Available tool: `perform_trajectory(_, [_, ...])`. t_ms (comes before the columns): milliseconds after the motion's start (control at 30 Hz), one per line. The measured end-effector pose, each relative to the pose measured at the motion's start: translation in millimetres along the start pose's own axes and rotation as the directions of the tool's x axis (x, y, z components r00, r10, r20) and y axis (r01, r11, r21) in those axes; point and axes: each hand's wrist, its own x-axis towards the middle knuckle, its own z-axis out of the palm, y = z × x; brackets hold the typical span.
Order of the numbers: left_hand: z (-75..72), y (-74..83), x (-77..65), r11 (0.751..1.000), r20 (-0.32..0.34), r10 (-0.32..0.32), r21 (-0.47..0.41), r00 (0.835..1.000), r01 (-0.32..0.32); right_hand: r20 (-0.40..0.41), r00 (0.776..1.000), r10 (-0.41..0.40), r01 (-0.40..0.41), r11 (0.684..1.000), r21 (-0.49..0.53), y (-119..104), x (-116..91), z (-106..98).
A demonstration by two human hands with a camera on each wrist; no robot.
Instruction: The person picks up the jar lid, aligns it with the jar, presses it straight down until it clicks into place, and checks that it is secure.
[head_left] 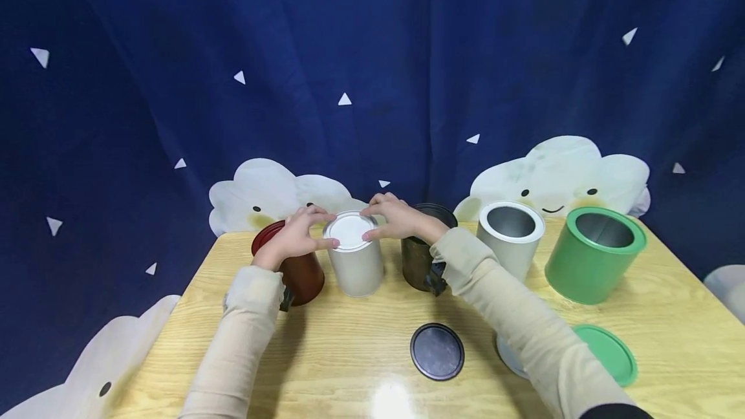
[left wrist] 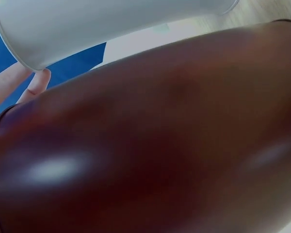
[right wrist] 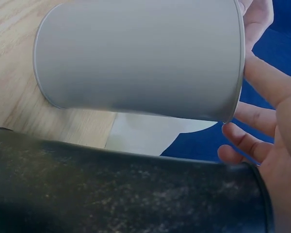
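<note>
White lid (head_left: pixel 350 230) on grey can (head_left: pixel 356 267); left hand (head_left: pixel 298 235), right hand (head_left: pixel 394 216) press rim, fingers nearly straight.

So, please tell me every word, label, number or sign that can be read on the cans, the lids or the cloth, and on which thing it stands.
None: no letters or numbers show anywhere.
The white can under both hands, the red can, the dark can and the green can are plain.
The cloth bears only white triangles and smiling clouds.
</note>
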Motion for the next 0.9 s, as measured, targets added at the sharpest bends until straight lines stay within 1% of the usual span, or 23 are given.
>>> perform_trajectory(267, [-1.3, 2.4, -0.3, 0.999, 0.040, -0.028, 0.023, 0.999, 0.027, 0.042, 0.998, 0.035, -0.035, 0.999, 0.003, 0.7, 1.4, 2.2])
perform_trajectory(333, [-1.6, 3.4, 0.6, 0.999, 0.041, -0.028, 0.034, 0.999, 0.026, 0.020, 0.999, 0.037, -0.037, 0.999, -0.004, 1.3, 0.4, 2.8])
perform_trajectory(433, [-2.1, 3.9, 2.1, 0.999, 0.035, -0.025, 0.049, 0.999, 0.023, -0.036, 0.998, 0.044, -0.045, 0.999, -0.024, 1.9, -2.2, 2.7])
perform_trajectory(600, [-5.8, 3.4, 1.8, 0.999, -0.014, -0.013, 0.052, 1.000, 0.014, -0.109, 0.990, 0.087, -0.091, 0.995, -0.038, 0.4, -7.6, 1.9])
perform_trajectory(733, [-6.7, 1.6, 0.8, 0.999, -0.049, 0.000, 0.042, 0.999, 0.003, -0.125, 0.987, 0.102, -0.107, 0.994, -0.028, -1.5, -8.8, 3.2])
perform_trajectory(900, [-4.9, 3.7, -0.4, 0.999, -0.038, -0.022, 0.036, 0.999, 0.024, -0.102, 0.988, 0.112, -0.117, 0.992, -0.041, -2.3, -7.9, 3.8])
